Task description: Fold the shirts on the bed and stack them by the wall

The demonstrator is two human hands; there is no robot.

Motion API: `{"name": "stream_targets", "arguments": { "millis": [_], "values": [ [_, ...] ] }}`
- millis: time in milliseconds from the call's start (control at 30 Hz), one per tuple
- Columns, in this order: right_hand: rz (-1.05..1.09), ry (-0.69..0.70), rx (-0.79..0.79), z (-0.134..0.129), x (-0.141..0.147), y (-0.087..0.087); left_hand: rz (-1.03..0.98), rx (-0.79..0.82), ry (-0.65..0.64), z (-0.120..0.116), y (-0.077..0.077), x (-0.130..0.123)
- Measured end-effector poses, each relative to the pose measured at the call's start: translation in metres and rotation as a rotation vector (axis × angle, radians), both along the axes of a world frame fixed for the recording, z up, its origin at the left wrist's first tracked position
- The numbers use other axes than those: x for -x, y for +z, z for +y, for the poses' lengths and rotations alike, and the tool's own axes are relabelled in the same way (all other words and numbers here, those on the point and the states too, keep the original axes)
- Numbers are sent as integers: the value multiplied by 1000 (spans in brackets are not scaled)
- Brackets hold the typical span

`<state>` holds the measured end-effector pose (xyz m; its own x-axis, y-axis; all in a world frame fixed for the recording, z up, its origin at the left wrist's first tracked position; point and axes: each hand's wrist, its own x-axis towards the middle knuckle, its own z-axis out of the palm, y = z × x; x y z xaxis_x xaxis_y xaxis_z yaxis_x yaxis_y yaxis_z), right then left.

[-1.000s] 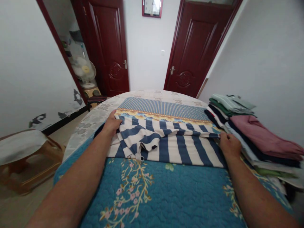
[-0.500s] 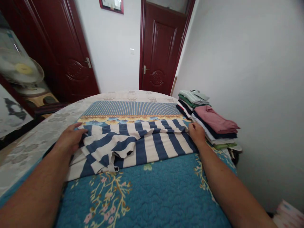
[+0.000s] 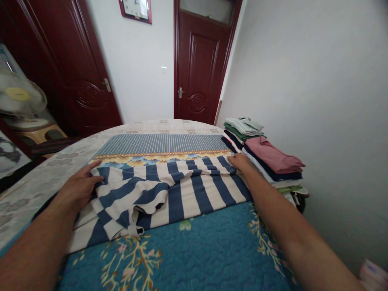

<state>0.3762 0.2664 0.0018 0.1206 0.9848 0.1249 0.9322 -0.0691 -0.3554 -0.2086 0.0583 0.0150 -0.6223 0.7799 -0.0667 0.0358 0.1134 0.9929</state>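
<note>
A blue-and-white striped garment (image 3: 194, 190) lies folded lengthwise across the quilted cover, its left part bunched and creased. My left hand (image 3: 79, 185) rests at the garment's far left corner, thumb and index finger apart, the thumb touching the fabric; its other fingers are partly hidden. At the far right corner, my right hand (image 3: 241, 162) is closed, with its fingertips pinching the edge. Under the garment spreads a teal quilted cover (image 3: 206, 246) with a floral pattern and a striped far band.
Folded clothes (image 3: 273, 155) are stacked at the right edge of the table, beside the white wall, close to my right hand. A patterned pale tablecloth (image 3: 60, 161) shows at the left and far side. A fan (image 3: 21, 95) stands at left; dark red doors (image 3: 203, 64) are beyond.
The view has shifted slightly, so the garment and cover appear lower and nearer. My right hand has moved a little left along the edge; both hands stay at the garment's ends.
</note>
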Motion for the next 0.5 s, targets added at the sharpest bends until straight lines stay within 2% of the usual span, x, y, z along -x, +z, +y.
{"name": "stream_targets", "arguments": {
  "millis": [100, 167, 367, 500],
  "values": [
    [32, -3, -35, 8, 2, -8, -62, 16, -10, 0, 2, 0],
    [65, -25, -88, 11, 2, -11, -80, 42, 27, 2, 1, -1],
    [232, -31, -180, 10, 3, -18, -52, 98, 98, 8, -7, 3],
    [510, 104, -149, 9, 1, -22, -57, 100, 84, 8, -9, 5]
  ]
}}
